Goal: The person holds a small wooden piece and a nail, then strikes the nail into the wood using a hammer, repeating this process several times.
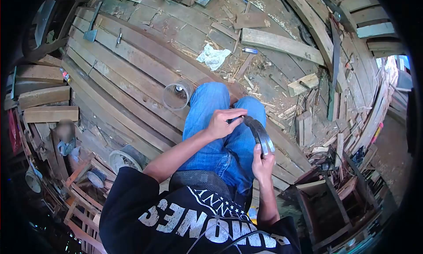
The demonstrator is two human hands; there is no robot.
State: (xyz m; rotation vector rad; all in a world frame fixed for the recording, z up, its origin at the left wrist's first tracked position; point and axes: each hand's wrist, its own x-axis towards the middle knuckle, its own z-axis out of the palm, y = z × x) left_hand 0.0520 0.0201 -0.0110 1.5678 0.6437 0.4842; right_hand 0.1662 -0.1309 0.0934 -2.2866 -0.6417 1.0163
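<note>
A curved, dark metal tool (pixel 254 130) with a shiny split-looking end lies across my jeans at knee height; its exact kind I cannot make out. Its dark end is at the fingertips of my left hand (pixel 224 123), thumb and fingers nearly pinched together there. Lower down, my right hand (pixel 263 166) wraps round the tool near the shiny end, thumb laid along it. Beside my left knee stands a clear plastic tub (pixel 169 98) with something small and dark inside.
Long boards (pixel 128 64) lie before me, bearing a flat-bladed tool (pixel 90 35) and a small metal tool (pixel 119 37). A white crumpled cloth (pixel 207 56), a blue object (pixel 250 50), wood shavings and a thick plank (pixel 282 47) lie beyond. A white bucket (pixel 119 159) stands at left.
</note>
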